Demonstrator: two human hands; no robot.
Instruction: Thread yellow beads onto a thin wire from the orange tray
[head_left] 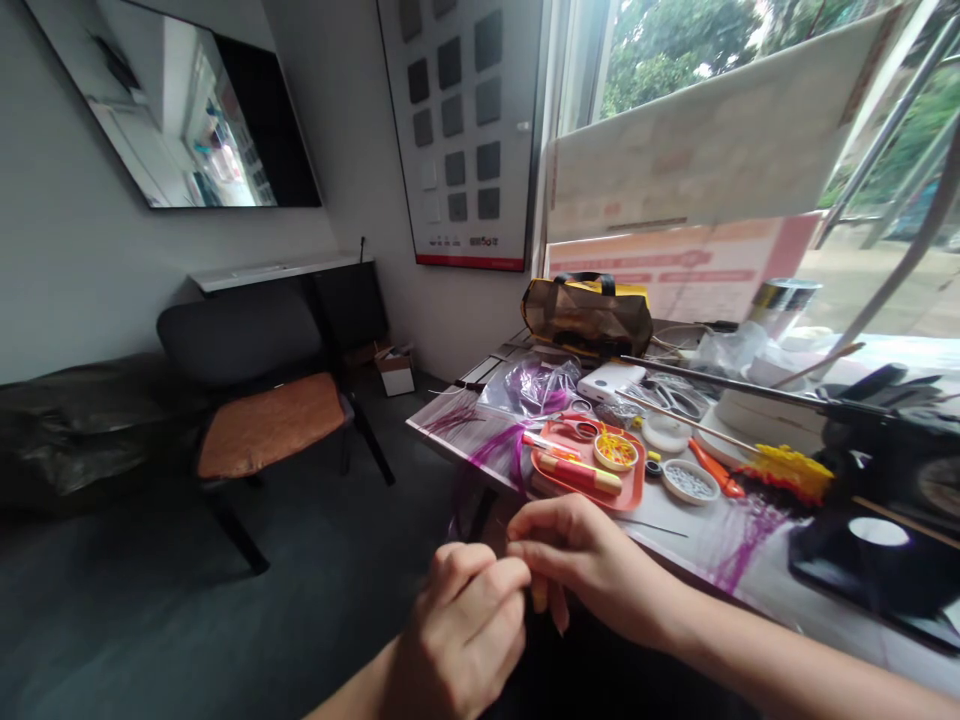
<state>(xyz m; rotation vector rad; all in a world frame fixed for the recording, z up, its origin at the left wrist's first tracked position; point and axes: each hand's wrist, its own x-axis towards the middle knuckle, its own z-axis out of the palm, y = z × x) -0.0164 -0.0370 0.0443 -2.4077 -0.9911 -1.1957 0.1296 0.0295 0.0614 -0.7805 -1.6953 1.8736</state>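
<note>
My left hand (465, 625) is curled into a loose fist low in the view, its fingertips meeting those of my right hand (577, 560). My right hand is pinched closed too, with a small yellow-orange piece (539, 593) showing below its fingers. What the left fingers grip is too small to make out. Both hands hover just in front of the table's near edge (450, 436), close to an orange tray (634, 495) and loose purple fibre strands (502, 445).
The tray holds a small scissors (579, 430), a red-yellow tube (579, 472) and a dish of small coloured bits (616, 451). Nearby are a round tin of beads (690, 481), a yellow bag (587, 312), a white box (609, 381) and black equipment (877, 530). A chair (262, 420) stands left.
</note>
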